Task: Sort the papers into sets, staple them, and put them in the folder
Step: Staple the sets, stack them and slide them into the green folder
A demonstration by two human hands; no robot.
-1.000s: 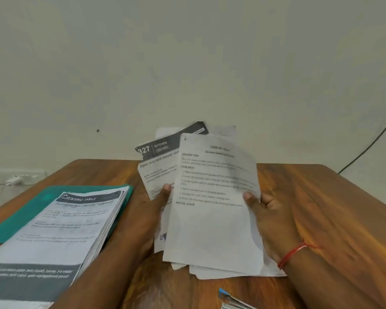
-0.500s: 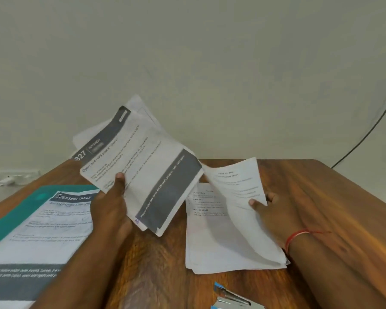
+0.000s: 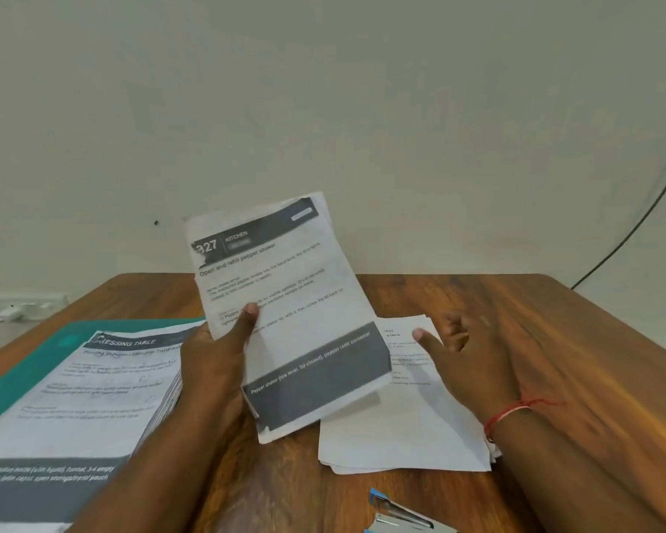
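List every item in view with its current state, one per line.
Left hand: shut on the kitchen sheets, thumb on top.
Kitchen sheets: lifted off the table, tilted.
Right hand: open, fingers spread above the plain stack; contact unclear.
Plain stack: lying flat, loosely squared.
Thick stack: resting on the folder.
Green folder: lying flat, mostly covered.
Stapler: on the table, unused.

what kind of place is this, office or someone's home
Hard to say for sure; it looks like a plain desk set up for paperwork. A wooden table stands against a bare wall, with a tall paper stack on a green folder, loose sheets, and a stapler.
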